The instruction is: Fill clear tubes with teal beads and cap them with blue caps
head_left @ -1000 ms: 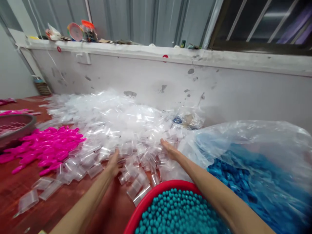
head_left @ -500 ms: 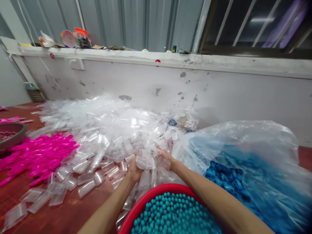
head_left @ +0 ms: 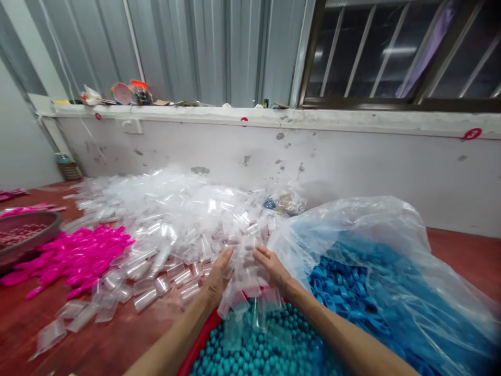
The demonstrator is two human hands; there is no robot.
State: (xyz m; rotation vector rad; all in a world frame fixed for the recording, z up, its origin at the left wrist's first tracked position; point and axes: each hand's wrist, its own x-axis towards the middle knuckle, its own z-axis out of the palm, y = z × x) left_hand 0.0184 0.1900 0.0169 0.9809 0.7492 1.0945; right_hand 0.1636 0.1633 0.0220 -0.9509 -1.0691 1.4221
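Left hand (head_left: 217,277) and right hand (head_left: 274,269): fingers part-curled, gripping batch of clear plastic sleeves (head_left: 243,271) between them. Batch location: over far rim of red basin (head_left: 203,334); lower sleeves overlap teal beads (head_left: 254,355) inside. Pile of clear sleeves (head_left: 176,209): beyond hands, on red floor (head_left: 113,344). Magenta pieces (head_left: 82,256): left of pile. Blue parts (head_left: 344,284): right of basin, in translucent bag (head_left: 376,214).

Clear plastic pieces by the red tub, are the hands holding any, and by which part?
Yes, a loose bunch of clear plastic pieces is held by its sides, between the left hand and right hand.
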